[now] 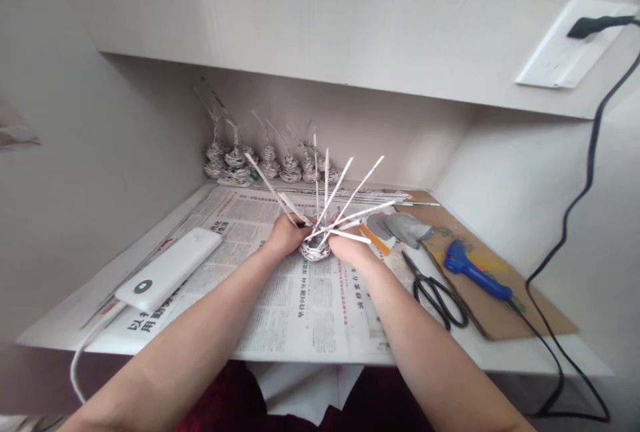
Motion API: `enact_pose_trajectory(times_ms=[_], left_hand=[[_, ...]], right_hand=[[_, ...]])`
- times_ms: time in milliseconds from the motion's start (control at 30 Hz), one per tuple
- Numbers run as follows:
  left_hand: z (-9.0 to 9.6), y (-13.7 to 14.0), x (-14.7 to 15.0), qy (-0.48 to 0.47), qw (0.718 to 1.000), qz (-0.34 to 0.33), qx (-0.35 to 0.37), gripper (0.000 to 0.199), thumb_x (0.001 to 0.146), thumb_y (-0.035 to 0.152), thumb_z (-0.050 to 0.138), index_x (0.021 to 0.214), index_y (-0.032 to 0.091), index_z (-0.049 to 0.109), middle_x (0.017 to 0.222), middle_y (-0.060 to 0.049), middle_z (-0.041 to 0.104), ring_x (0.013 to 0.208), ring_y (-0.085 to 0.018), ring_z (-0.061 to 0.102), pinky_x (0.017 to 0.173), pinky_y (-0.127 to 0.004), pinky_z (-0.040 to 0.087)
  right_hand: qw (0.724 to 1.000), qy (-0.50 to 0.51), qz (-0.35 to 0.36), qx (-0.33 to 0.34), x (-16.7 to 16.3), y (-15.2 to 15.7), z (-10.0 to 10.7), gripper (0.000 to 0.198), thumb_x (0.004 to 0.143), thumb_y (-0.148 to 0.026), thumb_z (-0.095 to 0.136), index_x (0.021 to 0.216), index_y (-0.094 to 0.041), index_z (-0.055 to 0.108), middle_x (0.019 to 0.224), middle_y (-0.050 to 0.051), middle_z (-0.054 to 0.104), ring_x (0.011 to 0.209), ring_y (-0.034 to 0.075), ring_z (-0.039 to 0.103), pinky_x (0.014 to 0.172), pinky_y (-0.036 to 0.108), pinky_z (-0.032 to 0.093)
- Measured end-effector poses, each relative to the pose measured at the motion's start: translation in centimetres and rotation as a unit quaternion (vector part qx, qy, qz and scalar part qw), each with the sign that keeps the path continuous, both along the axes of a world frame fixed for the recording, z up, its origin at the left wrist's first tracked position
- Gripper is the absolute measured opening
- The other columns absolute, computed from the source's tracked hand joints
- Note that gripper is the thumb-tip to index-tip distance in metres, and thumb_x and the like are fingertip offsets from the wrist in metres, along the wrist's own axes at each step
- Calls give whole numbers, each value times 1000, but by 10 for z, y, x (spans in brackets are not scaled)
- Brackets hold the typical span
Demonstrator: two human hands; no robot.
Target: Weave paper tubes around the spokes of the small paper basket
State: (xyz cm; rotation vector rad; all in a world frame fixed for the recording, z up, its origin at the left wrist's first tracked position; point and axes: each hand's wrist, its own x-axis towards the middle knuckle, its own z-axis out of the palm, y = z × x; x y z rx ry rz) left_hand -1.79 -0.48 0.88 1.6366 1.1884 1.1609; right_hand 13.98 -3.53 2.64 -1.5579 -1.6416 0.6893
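Between my hands is a small round basket woven from rolled newspaper strips (317, 251), its long paper spokes (336, 192) fanning up and outward. My left hand (289, 233) grips its left side, fingers curled behind the spokes. On the right side, my right hand (345, 245) is closed against the rim, its fingers mostly hidden by spokes and the wrist. The basket is held just above or on the newspaper sheet (280, 305); I cannot tell whether it touches.
Several woven paper gourd shapes (270, 164) stand along the back wall. At right are black scissors (434, 289), a blue glue gun (475, 272) on a cardboard sheet (520, 315), and a grey cloth-like piece (407, 229). A white power bank (170, 269) lies left. A black cable (565, 219) hangs right.
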Motion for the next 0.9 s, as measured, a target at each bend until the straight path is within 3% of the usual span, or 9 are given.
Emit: enact_pose_trajectory(times_ms=[133, 400, 633, 733, 900], left_hand=[[3, -2, -3, 75, 995, 14, 66, 23, 60, 11, 64, 78, 19, 76, 78, -3, 74, 72, -20, 67, 69, -27, 50], [5, -2, -2, 101, 992, 3, 73, 25, 65, 11, 62, 85, 18, 75, 81, -3, 75, 72, -17, 66, 69, -25, 50], [-8, 9, -5, 106, 992, 11, 63, 31, 59, 6, 62, 85, 16, 75, 75, -4, 73, 71, -17, 65, 68, -25, 49], [-9, 9, -4, 82, 995, 6, 48, 23, 60, 9, 60, 77, 15, 75, 72, -4, 72, 68, -17, 64, 64, -25, 48], [-1, 2, 0, -37, 998, -26, -34, 17, 61, 19, 65, 74, 12, 73, 70, -5, 72, 61, -16, 62, 57, -24, 47]], right_hand=[[1000, -17, -24, 2, 0, 2, -5, 9, 69, -25, 61, 78, -23, 59, 78, 1, 67, 70, 18, 59, 59, 27, 42], [1000, 7, -15, 4, -2, -6, 6, 6, 67, -17, 54, 72, -20, 55, 67, -2, 62, 64, 14, 57, 55, 22, 40], [994, -65, 66, 61, 0, -13, 13, 8, 68, -15, 50, 74, -20, 53, 70, -1, 60, 66, 14, 56, 56, 22, 38], [994, -76, 61, 43, 4, -14, 13, 8, 70, -19, 51, 77, -21, 57, 73, -1, 62, 66, 14, 55, 56, 22, 37], [997, -43, 52, 24, 7, -12, 11, 10, 71, -20, 52, 79, -22, 58, 73, -2, 63, 65, 13, 54, 57, 21, 38]])
